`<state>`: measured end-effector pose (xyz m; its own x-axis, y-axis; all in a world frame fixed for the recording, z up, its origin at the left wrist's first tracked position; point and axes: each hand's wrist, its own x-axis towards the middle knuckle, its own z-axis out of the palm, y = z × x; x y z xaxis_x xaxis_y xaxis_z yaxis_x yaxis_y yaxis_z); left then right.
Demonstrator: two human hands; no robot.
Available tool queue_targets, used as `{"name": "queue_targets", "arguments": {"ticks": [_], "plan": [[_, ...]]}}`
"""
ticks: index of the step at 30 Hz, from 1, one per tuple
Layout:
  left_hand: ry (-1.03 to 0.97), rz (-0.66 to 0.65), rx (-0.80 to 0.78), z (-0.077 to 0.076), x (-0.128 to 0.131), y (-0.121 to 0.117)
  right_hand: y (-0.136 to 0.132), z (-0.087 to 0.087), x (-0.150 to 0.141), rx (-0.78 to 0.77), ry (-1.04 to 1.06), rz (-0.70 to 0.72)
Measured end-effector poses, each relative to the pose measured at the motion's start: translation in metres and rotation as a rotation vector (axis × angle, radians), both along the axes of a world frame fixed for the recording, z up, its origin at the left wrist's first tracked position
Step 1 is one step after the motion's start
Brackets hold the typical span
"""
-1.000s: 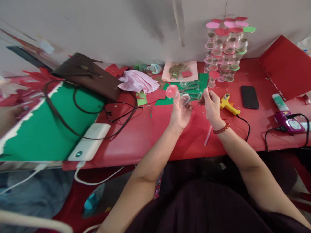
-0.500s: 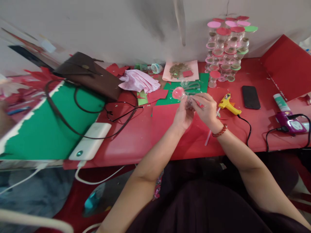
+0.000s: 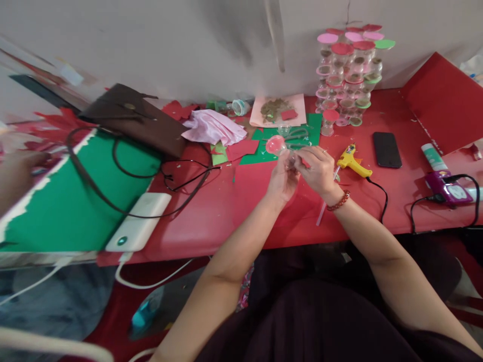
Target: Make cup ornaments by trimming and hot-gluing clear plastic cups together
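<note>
1. At my far left, a co-worker's blurred hand [image 3: 18, 176] is beside the green board [image 3: 86, 201] with its torn white edge
2. A brown bag [image 3: 136, 118] lies on the red table [image 3: 192, 216], its strap looping over the green board and across a white power bank [image 3: 139, 223]; black eyeglasses [image 3: 179, 161] lie near it
3. Further right I have a crumpled pink cloth [image 3: 215, 126], then a pink sheet [image 3: 298, 120] bearing brown bits
4. My left hand [image 3: 282, 181] is partly closed, fingers curled round a clear plastic piece with a red disc [image 3: 275, 145] at its end, above the table
5. Behind it, scissors [image 3: 300, 134] lie on a green sheet [image 3: 316, 128]
6. My right hand [image 3: 317, 168] has its thumb and fingertips drawn close together at the same piece; I cannot tell whether they grip it
7. A tower of clear cups [image 3: 345, 75] with coloured discs stands by the wall, and a yellow glue gun [image 3: 354, 163] lies in front of it
8. Rightmost come a black phone [image 3: 387, 150], a red board [image 3: 445, 105], a green-and-white tube [image 3: 433, 157] and a purple adapter [image 3: 449, 190] with black cables
</note>
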<state>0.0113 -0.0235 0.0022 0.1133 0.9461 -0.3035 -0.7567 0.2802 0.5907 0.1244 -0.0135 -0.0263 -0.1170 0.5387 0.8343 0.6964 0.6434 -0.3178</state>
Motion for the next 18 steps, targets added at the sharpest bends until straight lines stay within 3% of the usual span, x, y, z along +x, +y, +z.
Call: {"name": "queue_targets", "arguments": {"ticks": [5,13,18], "plan": [[-0.023,0.011,0.027,-0.005,0.001,0.002,-0.001,0.0,-0.003,-0.002,0.112,0.027],[0.068,-0.011,0.131,-0.022,-0.002,0.007,-0.004,0.006,-0.004,-0.13,0.305,0.032],[0.06,-0.029,0.14,-0.021,-0.004,0.009,-0.006,0.012,-0.004,-0.157,0.353,0.067]]}}
